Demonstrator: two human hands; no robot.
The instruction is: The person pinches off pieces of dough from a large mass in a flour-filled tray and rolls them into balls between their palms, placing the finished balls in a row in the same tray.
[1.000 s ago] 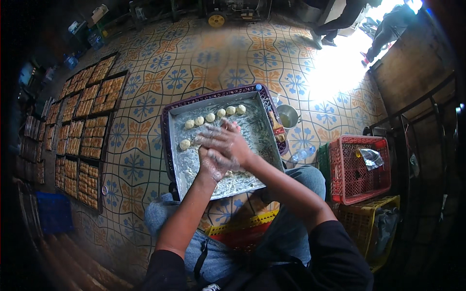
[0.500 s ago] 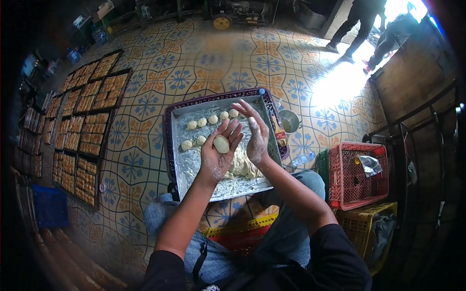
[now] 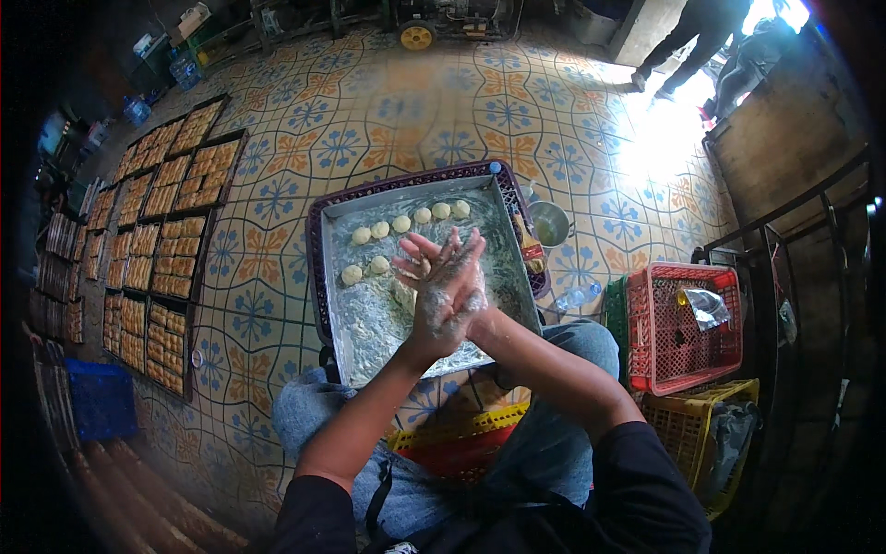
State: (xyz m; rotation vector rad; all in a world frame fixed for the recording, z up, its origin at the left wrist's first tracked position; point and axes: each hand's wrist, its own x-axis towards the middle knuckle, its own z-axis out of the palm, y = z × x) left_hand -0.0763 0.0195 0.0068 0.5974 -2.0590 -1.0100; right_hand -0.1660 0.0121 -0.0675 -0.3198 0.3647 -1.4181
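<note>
My left hand (image 3: 434,312) and my right hand (image 3: 469,280) are pressed palm to palm over the metal tray (image 3: 329,319), their fingers stretched and partly spread. Flour coats both. The small dough ball lately on my left palm is hidden between them. Beyond my hands a row of several dough balls (image 3: 401,223) lies along the tray's far side. Two more, one of them a dough ball (image 3: 352,274) at the left, sit nearer. Loose flour is smeared over the tray floor, and the larger lump of dough is mostly behind my hands and wrists.
The tray rests in a purple crate (image 3: 315,245). At its right are a brush (image 3: 530,247), a metal pot (image 3: 551,224) and a plastic bottle (image 3: 578,297). Red (image 3: 683,374) and yellow crates (image 3: 678,427) stand farther right. Baking trays (image 3: 180,249) of browned pastries cover the left floor. People stand upper right.
My right hand has come down onto my left palm, covering the dough ball. The hands are now joined. The view has shifted slightly.
</note>
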